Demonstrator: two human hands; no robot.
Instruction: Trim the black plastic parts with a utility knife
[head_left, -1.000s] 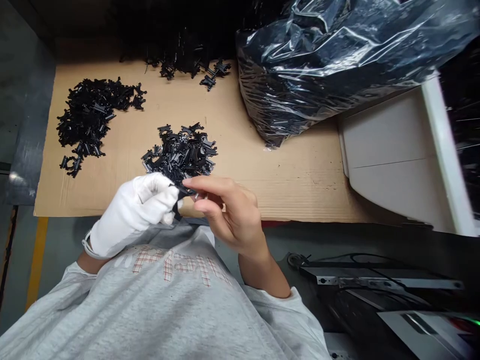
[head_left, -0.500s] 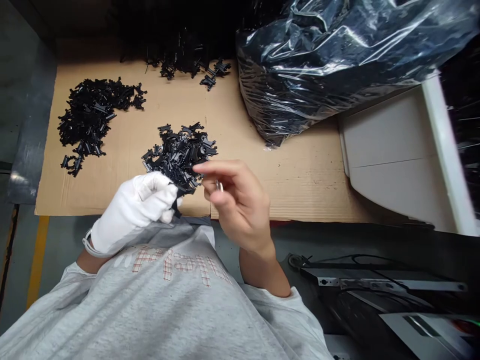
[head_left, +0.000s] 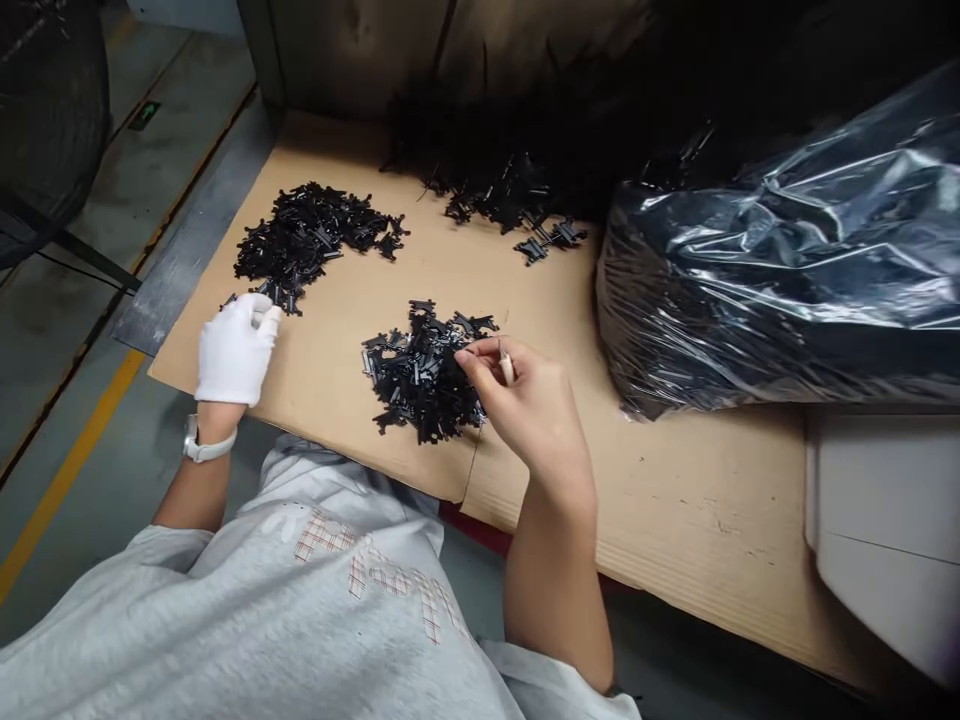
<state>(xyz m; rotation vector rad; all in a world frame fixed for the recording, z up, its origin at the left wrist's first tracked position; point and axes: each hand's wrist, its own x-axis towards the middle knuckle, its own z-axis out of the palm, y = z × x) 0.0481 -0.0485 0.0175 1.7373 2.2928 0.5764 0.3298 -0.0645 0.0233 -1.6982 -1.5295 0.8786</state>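
Note:
My left hand [head_left: 237, 350], in a white glove, is at the near end of the left pile of small black plastic parts [head_left: 300, 240]. Its fingers are curled downward, and whatever is in them is hidden. Bare, my right hand [head_left: 536, 400] reaches over the right edge of the middle pile of black plastic parts [head_left: 424, 375]. Thumb and index finger come together there; I cannot make out whether they pinch a part. A small tool with a pale handle [head_left: 507, 368] and a thin metal end is tucked in the right hand's fingers.
Cardboard [head_left: 337, 400] covers the table. More black parts [head_left: 517, 200] lie at the shadowed back. A big black plastic bag [head_left: 780, 280] stands at the right, behind a whitish bin [head_left: 885, 500]. A dark round fan-like object [head_left: 52, 120] is at far left.
My left hand has moved away from my right, over to the left pile; the black part it held no longer shows. My right hand is now at the middle pile. The view has turned left.

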